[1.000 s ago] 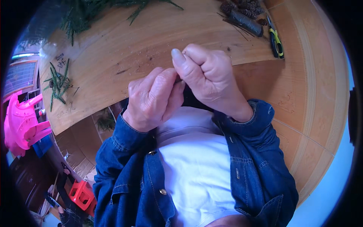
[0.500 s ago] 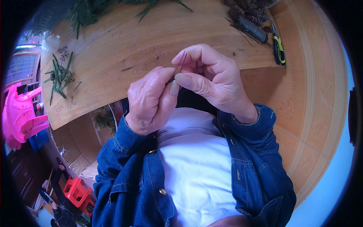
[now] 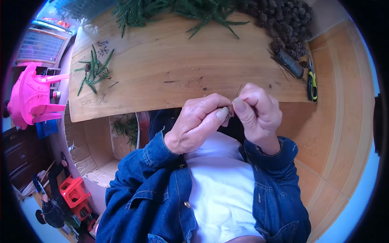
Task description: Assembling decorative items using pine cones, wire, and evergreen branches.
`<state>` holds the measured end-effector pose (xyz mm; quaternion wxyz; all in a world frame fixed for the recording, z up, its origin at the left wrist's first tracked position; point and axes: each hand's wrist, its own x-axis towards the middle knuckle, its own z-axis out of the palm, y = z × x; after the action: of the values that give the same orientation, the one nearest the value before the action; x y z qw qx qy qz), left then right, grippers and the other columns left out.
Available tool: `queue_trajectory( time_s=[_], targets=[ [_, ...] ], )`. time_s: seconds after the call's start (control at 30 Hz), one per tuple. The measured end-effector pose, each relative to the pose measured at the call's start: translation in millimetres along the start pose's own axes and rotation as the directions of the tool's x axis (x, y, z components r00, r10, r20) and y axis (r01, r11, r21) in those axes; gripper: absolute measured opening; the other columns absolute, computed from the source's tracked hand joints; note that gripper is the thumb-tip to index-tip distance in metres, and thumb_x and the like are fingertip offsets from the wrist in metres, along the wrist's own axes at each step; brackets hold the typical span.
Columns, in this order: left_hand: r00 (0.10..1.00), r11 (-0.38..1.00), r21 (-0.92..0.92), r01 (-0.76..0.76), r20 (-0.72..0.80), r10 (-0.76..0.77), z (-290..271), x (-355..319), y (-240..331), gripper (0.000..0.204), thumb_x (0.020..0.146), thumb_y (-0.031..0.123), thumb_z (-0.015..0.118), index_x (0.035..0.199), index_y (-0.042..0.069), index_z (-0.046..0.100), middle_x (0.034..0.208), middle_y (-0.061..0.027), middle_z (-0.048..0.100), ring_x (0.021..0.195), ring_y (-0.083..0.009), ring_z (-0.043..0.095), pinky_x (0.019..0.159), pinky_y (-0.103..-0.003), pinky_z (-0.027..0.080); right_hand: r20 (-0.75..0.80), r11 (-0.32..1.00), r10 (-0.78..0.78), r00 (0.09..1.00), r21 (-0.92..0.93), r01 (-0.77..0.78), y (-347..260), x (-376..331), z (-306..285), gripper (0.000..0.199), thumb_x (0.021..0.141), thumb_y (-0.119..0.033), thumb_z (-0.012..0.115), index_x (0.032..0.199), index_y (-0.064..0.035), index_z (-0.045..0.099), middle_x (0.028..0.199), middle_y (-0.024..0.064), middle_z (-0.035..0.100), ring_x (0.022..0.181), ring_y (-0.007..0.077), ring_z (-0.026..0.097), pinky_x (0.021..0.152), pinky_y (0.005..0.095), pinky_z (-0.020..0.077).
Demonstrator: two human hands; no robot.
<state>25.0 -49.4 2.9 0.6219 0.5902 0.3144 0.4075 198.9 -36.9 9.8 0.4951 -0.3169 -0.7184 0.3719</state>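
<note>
Over the near edge of the wooden table, my two hands meet in front of my white shirt. A thin, dark wire (image 3: 238, 92) sticks up between their fingertips. My left hand (image 3: 198, 123) is closed, thumb pressed against the forefinger, gripping the lower part of the wire. Whatever else lies inside that hand is hidden. Thumb and curled forefinger of my right hand (image 3: 260, 114) pinch the wire close beside the left thumb.
Green fir-like sprigs (image 3: 137, 14) and a heap of pine cones (image 3: 289, 20) lie along the far side. A small sprig bunch (image 3: 95, 71) rests left. Yellow-black pliers (image 3: 311, 86) and a dark roll (image 3: 291, 65) sit right. Under the table's left stands a cardboard box (image 3: 87, 137).
My view has shifted, showing more of the table's far side. The right fingers, arched apart before, are now curled in a tight pinch at the wire. Both hands stay together.
</note>
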Motion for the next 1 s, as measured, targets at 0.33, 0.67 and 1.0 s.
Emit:
queue_trajectory(
  time_s=[0.33, 0.67, 1.0],
  targets=[
    [0.991, 0.990, -0.100, 0.100, 0.097, -0.090, -6.9, -0.4, -11.3, 0.019, 0.093, 0.012, 0.048, 0.097, -0.003, 0.058, 0.071, -0.0030, 0.055, 0.065, -0.0097, 0.049, 0.060, -0.024, 0.041, 0.104, 0.930, -0.186, 0.977, -0.302, 0.209, -9.4, 1.5, -6.4, 0.011, 0.081, -0.003, 0.067, 0.080, -0.0033, 0.056, 0.063, 0.0092, 0.055, 0.050, 0.0231, 0.052, 0.045, 0.0307, 0.0388],
    [0.973, 0.892, -0.394, 0.221, 0.156, -0.172, -12.3, -6.8, -8.1, 0.027, 0.092, 0.019, 0.049, 0.102, -0.003, 0.059, 0.080, -0.0015, 0.054, 0.070, -0.0081, 0.046, 0.063, -0.022, 0.037, 0.025, 0.973, -0.186, 0.982, -0.136, 0.187, -2.8, -2.4, -5.0, 0.018, 0.076, -0.003, 0.072, 0.091, -0.0008, 0.061, 0.069, 0.0095, 0.059, 0.056, 0.0235, 0.057, 0.049, 0.0311, 0.0444],
    [0.953, 0.955, -0.200, 0.220, 0.255, -0.166, -24.9, -9.1, -7.2, 0.035, 0.091, 0.024, 0.051, 0.104, -0.007, 0.060, 0.082, -0.0058, 0.054, 0.068, -0.0114, 0.046, 0.061, -0.024, 0.037, 0.139, 0.957, -0.197, 0.970, -0.186, 0.221, -5.6, -6.3, -9.9, 0.023, 0.073, -0.002, 0.074, 0.093, -0.0015, 0.062, 0.070, 0.0085, 0.059, 0.056, 0.0225, 0.058, 0.049, 0.0314, 0.0452]
  ],
)
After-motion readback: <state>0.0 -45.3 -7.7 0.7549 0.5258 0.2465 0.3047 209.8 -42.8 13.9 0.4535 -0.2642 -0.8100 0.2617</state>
